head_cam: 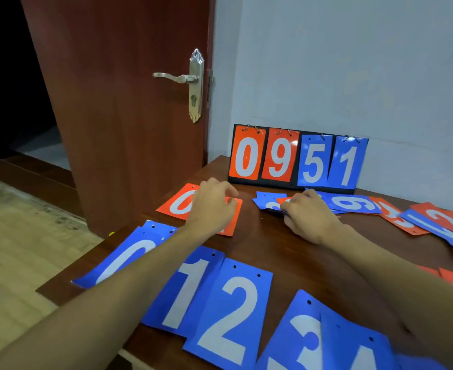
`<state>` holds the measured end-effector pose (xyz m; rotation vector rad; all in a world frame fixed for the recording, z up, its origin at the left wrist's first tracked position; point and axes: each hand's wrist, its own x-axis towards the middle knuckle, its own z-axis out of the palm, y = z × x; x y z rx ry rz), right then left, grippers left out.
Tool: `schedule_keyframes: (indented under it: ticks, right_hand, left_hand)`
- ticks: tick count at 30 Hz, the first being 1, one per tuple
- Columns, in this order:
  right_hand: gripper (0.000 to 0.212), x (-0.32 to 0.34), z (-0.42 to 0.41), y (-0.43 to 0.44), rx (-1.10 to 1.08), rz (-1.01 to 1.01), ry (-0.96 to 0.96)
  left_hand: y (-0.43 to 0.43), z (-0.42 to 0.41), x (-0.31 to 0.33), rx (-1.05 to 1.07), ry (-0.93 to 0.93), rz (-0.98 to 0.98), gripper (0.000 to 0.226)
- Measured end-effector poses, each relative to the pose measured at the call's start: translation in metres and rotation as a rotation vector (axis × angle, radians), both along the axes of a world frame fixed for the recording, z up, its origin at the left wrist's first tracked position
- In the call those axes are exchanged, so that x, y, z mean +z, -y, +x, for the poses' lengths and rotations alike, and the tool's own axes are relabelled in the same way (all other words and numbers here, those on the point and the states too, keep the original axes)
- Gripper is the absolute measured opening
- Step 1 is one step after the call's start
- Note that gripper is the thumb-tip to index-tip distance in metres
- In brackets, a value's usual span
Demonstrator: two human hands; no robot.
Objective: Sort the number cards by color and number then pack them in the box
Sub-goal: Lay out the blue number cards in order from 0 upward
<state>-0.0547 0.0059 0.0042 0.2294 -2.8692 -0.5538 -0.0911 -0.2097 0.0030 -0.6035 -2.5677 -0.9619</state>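
Observation:
Blue number cards lie in a row along the near edge of the table: a 0 (129, 256), a 1 (185, 292), a 2 (232, 311), a 3 (303, 340) and a 4. Further back lies a red 0 card (178, 204), and my left hand (212, 206) rests on the red card beside it, fingers curled on its far edge. My right hand (309, 216) holds a small bunch of blue and red cards (269, 202) at the left end of a loose pile. A blue 6 card (353, 205) lies just right of that hand.
A black flip scoreboard (297, 158) showing 0 9 5 1 leans on the wall at the back. More red and blue cards (439, 222) are scattered at the right. The dark wooden table (260, 231) ends at the left by an open brown door (129, 102).

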Motion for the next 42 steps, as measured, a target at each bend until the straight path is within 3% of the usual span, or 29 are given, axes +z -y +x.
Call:
schedule_keyframes:
  ticks: [3,9,11,14,17,19,21,25,28,32,35,38,42]
  right_hand:
    - [0.028,0.002,0.023,-0.018,-0.032,-0.067,-0.006]
    - [0.03,0.005,0.071,-0.047,-0.025,-0.298,-0.202]
    - [0.031,0.004,0.085,-0.05,0.019,-0.3,-0.277]
    - [0.04,0.002,0.106,-0.055,0.093,-0.259,-0.306]
    - [0.023,0.0,0.121,-0.063,0.141,-0.237,-0.333]
    - [0.025,-0.002,0.129,-0.065,0.163,-0.263,-0.301]
    - [0.03,0.001,0.139,-0.066,0.199,-0.343,-0.2]
    - [0.059,0.008,0.162,-0.078,0.234,-0.409,0.028]
    - [0.056,0.019,0.187,-0.089,0.137,-0.809,0.068]
    - [0.041,0.036,0.204,-0.097,-0.009,-1.298,-0.197]
    - [0.046,0.048,0.208,-0.099,-0.113,-1.618,-0.23]
    - [0.043,0.052,0.214,-0.104,-0.122,-1.623,-0.239]
    - [0.026,0.053,0.226,-0.114,-0.139,-1.511,-0.295]
  left_hand:
    - [-0.032,0.023,0.002,-0.133,0.211,0.194,0.017]
    - [-0.088,0.074,0.016,-0.261,1.125,0.641,0.027]
    - [-0.101,0.083,0.016,-0.269,1.23,0.763,0.032]
    - [-0.118,0.094,0.012,-0.235,1.19,0.883,0.041]
    - [-0.128,0.103,0.014,-0.217,1.16,1.034,0.046]
    - [-0.131,0.113,0.017,-0.18,1.067,0.959,0.041]
    - [-0.132,0.125,0.018,-0.152,0.941,0.823,0.017]
    - [-0.128,0.138,0.016,-0.123,0.679,0.631,0.026]
    - [-0.126,0.152,0.025,-0.178,0.64,0.634,0.02]
    - [-0.129,0.172,0.036,-0.303,0.611,0.65,0.012]
    - [-0.134,0.187,0.044,-0.376,0.594,0.643,0.021]
    - [-0.142,0.2,0.048,-0.42,0.567,0.627,0.03]
    - [-0.15,0.21,0.044,-0.465,0.606,0.657,0.023]
